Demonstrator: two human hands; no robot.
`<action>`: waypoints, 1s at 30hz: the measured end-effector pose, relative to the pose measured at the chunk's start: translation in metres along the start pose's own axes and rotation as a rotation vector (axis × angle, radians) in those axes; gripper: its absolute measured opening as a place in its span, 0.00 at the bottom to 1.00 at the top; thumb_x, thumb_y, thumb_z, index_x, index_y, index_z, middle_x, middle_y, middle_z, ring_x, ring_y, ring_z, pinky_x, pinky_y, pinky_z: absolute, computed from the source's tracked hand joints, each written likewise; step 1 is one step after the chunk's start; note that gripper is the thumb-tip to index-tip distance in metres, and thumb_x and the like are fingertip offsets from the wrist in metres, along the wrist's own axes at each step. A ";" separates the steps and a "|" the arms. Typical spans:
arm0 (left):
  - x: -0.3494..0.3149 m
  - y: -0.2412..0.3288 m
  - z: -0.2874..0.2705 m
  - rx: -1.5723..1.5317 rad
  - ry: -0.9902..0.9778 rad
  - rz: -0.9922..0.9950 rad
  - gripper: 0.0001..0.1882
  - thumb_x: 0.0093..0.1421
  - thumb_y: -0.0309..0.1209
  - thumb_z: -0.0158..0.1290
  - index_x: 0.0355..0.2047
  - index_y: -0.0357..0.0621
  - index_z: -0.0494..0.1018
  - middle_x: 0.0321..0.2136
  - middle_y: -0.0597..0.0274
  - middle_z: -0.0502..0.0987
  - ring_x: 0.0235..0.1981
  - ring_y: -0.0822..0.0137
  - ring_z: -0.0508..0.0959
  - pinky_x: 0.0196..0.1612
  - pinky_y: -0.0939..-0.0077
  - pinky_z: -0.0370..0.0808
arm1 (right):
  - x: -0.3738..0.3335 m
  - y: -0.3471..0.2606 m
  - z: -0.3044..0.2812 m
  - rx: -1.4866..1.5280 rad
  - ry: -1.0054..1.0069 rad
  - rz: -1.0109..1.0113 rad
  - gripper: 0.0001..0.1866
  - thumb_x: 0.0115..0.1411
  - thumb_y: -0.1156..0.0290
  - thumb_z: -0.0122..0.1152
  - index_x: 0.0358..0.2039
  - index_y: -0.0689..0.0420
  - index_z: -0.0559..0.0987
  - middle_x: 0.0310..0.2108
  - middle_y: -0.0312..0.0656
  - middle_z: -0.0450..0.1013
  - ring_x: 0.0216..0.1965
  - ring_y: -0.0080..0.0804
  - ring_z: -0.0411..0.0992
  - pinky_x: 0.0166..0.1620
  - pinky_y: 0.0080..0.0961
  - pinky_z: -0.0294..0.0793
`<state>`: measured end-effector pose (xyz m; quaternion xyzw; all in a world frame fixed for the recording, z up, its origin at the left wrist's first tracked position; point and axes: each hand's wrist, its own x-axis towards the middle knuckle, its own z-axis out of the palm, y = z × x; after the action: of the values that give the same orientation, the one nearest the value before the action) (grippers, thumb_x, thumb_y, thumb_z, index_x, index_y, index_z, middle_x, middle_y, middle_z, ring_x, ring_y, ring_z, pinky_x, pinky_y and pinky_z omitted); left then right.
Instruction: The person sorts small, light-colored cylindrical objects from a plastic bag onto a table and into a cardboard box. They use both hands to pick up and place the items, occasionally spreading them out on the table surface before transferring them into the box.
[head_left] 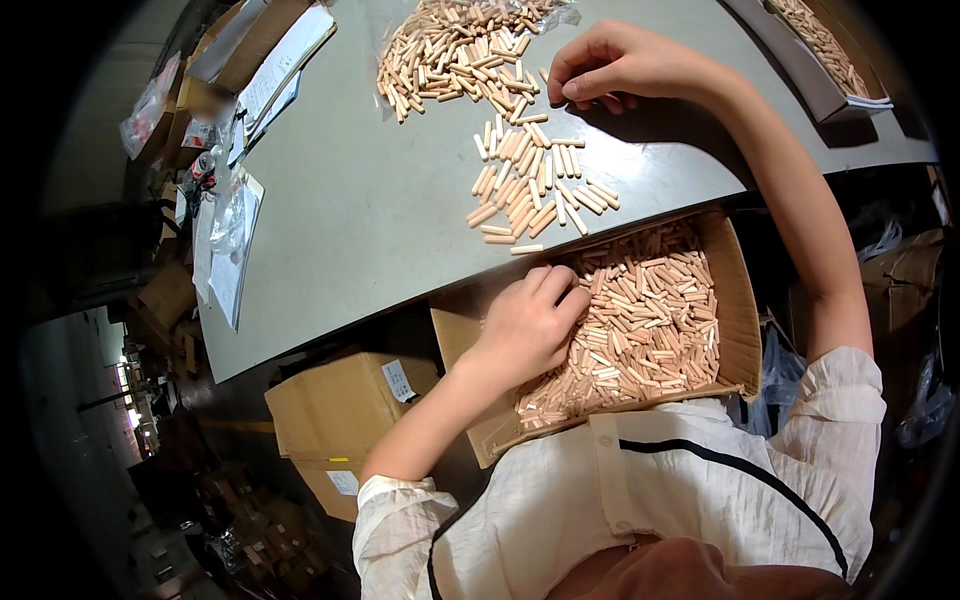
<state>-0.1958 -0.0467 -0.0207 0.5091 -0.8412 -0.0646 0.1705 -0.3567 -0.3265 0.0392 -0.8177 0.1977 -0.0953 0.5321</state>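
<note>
Dowels [640, 320], short wooden pegs, fill an open cardboard box [740, 300] just under the near edge of the grey worktop [350, 200]. Left hand [525, 325] rests on the pegs at the box's left side, fingers curled; I cannot tell if it holds any. Beyond the box, right hand [610, 65] pinches at a loose peg pile [455, 50] on the worktop. A small peg bunch [535, 185] lies between pile and box.

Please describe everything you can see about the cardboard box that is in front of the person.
The cardboard box is brown, shallow and open on top, with its flaps folded outward. It sits below the grey table's near edge, close to the person's body, tilted. Short, pale wooden dowels fill it. The left hand rests inside, on the dowels.
</note>
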 end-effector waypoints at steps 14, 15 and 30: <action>0.004 0.020 -0.028 -1.046 -0.029 -0.674 0.09 0.68 0.28 0.60 0.44 0.35 0.81 0.38 0.64 0.84 0.38 0.75 0.81 0.43 0.79 0.78 | -0.005 0.002 -0.005 -0.015 -0.026 -0.090 0.09 0.66 0.71 0.61 0.42 0.62 0.84 0.28 0.35 0.78 0.24 0.17 0.71 0.29 0.17 0.72; 0.005 0.021 -0.030 -1.078 -0.019 -0.677 0.09 0.69 0.29 0.59 0.45 0.35 0.80 0.38 0.63 0.84 0.38 0.75 0.81 0.43 0.79 0.78 | -0.007 0.000 -0.005 0.018 -0.023 -0.084 0.09 0.66 0.71 0.61 0.42 0.62 0.84 0.28 0.35 0.78 0.24 0.17 0.71 0.29 0.17 0.72; 0.050 0.022 -0.073 -1.268 0.100 -0.709 0.11 0.74 0.32 0.54 0.45 0.36 0.78 0.38 0.65 0.82 0.36 0.79 0.78 0.38 0.85 0.73 | -0.029 -0.026 0.003 0.233 -0.415 -0.069 0.19 0.68 0.56 0.65 0.35 0.62 0.85 0.26 0.35 0.79 0.25 0.19 0.76 0.28 0.19 0.74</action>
<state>-0.2093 -0.0757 0.0650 0.5567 -0.4179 -0.5674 0.4399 -0.3756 -0.3022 0.0629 -0.7592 0.0439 0.0344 0.6485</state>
